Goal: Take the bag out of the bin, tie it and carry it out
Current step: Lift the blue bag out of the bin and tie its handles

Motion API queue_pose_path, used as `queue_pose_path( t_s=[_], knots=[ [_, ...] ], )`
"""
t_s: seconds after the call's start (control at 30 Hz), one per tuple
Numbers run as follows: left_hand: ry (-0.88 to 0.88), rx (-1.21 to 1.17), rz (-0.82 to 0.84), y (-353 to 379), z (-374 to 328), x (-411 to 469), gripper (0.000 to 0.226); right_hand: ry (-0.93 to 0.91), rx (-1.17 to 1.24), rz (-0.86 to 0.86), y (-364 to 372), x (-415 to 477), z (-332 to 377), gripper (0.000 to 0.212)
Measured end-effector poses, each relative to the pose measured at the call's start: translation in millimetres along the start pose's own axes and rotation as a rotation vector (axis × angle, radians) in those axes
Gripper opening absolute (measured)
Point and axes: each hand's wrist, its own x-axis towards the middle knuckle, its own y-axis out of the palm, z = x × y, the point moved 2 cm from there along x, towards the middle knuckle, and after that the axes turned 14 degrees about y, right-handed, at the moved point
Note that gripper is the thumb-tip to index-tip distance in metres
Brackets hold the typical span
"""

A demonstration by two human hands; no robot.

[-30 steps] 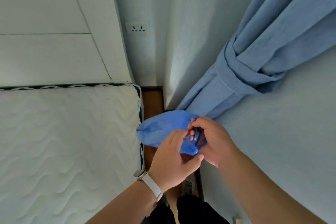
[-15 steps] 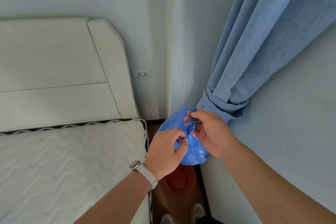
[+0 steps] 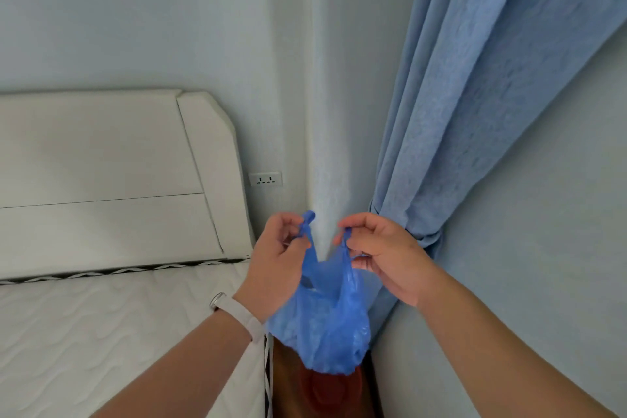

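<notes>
A thin, crinkled blue plastic bag is held up in the air above a round red bin on the floor, between the white quilted mattress on the left and the blue curtain on the right. One twisted handle is pinched by the left hand, the other by the right hand, fingers closed. Both hands are raised side by side, slightly apart, palms turned inward.

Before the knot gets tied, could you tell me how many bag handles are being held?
2: one handle pinched by the left hand, the other handle by the right hand.
</notes>
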Motion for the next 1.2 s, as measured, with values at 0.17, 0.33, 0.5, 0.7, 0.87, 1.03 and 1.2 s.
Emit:
queue_pose_path(
  t_s=[0.17,0.33,0.5,0.7,0.87,1.03,1.2],
  knots=[
    [0.067,0.077,0.013,-9,-8,7,0.041,0.002,0.001,0.071,0,2,7,0.024],
    [0.155,0.314,0.127,-20,-15,9,0.033,-0.129,-0.199,0.014,9,5,9,0.035],
    [0.266,0.419,0.122,-19,-22,4,0.034,-0.279,-0.406,-0.154,12,4,14,0.034],
    [0.195,0.245,0.106,-5,-30,5,0.025,-0.337,-0.447,-0.278,6,1,17,0.032],
    [0.121,0.088,0.181,5,-34,8,0.013,-0.402,-0.413,-0.243,10,-6,21,0.027],
    [0.126,0.06,0.17,7,-34,13,0.006,-0.53,-0.471,-0.322,9,-9,27,0.023],
    [0.1,0.01,0.177,12,-35,14,0.011,-0.463,-0.418,-0.343,5,-13,28,0.022]
  ],
)
